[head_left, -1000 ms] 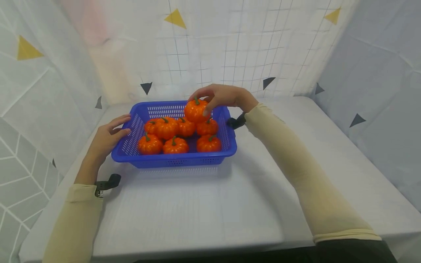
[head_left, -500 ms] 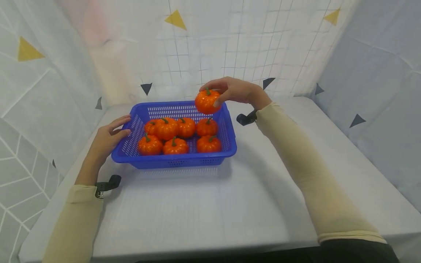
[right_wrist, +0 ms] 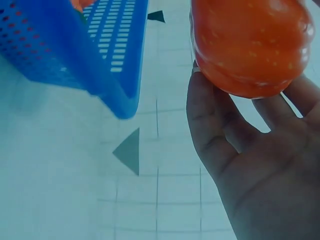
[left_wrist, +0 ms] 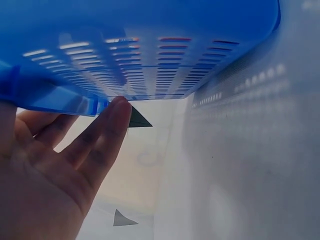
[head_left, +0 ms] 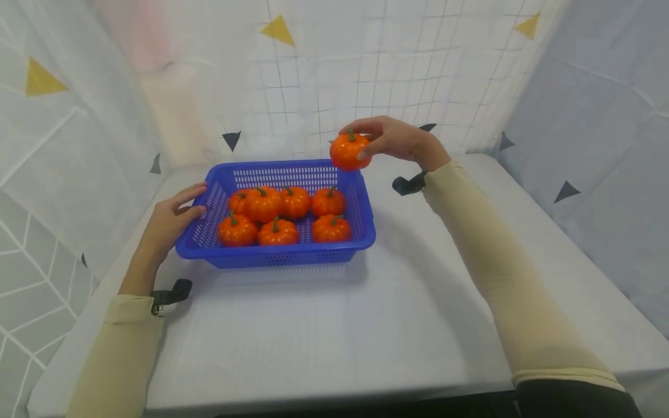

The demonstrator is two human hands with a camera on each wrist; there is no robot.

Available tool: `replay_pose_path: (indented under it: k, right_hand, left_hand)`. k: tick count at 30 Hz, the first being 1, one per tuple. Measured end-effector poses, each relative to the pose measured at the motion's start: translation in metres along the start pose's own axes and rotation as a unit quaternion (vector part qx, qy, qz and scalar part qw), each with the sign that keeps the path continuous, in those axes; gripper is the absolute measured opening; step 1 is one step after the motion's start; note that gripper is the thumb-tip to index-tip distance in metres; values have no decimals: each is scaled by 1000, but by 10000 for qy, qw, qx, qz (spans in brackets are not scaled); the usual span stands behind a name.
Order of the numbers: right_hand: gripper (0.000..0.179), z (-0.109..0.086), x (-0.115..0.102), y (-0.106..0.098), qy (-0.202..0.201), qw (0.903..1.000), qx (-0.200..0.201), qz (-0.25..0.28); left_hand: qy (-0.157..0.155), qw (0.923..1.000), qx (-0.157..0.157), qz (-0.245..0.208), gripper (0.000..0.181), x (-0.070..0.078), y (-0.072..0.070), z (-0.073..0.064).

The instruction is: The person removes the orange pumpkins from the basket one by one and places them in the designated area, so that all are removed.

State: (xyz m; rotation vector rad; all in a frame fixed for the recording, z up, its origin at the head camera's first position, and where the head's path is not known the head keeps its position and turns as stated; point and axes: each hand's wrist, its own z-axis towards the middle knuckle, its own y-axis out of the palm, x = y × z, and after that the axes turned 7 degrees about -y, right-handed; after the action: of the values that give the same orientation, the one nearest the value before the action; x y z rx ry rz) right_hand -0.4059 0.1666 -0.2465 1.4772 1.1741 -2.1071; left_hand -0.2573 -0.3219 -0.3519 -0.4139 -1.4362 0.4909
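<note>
My right hand (head_left: 399, 139) grips a small glossy orange pumpkin (head_left: 349, 152) with a green stem. It holds the pumpkin above the back right corner of the blue plastic basket (head_left: 277, 249). The right wrist view shows the pumpkin (right_wrist: 252, 47) in the fingers, beside the basket's corner. On the other side, my left hand (head_left: 166, 223) rests with loose fingers at the basket's left rim; its palm and fingers (left_wrist: 102, 145) lie close against that rim in the left wrist view. Several more pumpkins lie inside the basket, such as one at the front right (head_left: 331, 229).
The basket stands on a table with a white cloth (head_left: 313, 337). White sheeting (head_left: 397, 64) with grid lines and coloured triangles hangs behind and at both sides. A small black device is strapped to each wrist.
My right hand has lifted the pumpkin up from the others and carried it to the right, toward the basket's back right corner. My left hand has stayed at the left rim.
</note>
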Motion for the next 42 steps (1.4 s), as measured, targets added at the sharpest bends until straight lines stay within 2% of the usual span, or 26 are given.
replay_pose_path:
  k: [6,12,21,28,32,42]
  right_hand:
    - [60,-8,12,-10,224,9994,268,-62]
    - [58,-21,23,-17,328,9981,525,-75]
    - [58,-35,43,-23,503,9937,1001,-33]
    - [55,-37,53,-24,792,9885,1280,160]
    - [51,-38,59,-24,829,9865,1408,145]
    - [61,-37,79,-23,1232,9771,1733,-49]
  left_hand:
    - [70,9999,65,136,52,-1,1,1]
    - [145,9995,-75,260,53,3,-2,-2]
    - [60,9993,-228,284,56,3,-7,0]
    - [213,9986,-246,410,55,-1,-7,2]
    - [158,9985,-260,461,55,0,-7,2]
    - [99,9986,-293,436,56,-1,-8,0]
